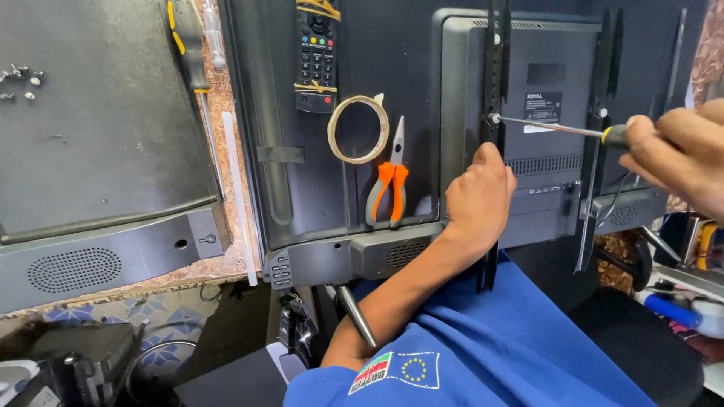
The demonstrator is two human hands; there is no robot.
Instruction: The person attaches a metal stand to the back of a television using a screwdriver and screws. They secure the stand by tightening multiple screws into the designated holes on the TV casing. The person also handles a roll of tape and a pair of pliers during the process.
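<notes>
Your right hand is clamped on the screwdriver, tip on the screw in the left bracket on the TV back. Left hand grips bracket below. Keep driver square w/ screw, press firm, steady the bracket.

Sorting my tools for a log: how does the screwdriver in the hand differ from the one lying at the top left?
The held screwdriver lies nearly horizontal in the right hand, its tip at a screw on the black bracket; the yellow-and-black screwdriver lies untouched, pointing down the picture. The held one's handle is mostly hidden; the other's shows fully. Both have slim metal shafts.
</notes>
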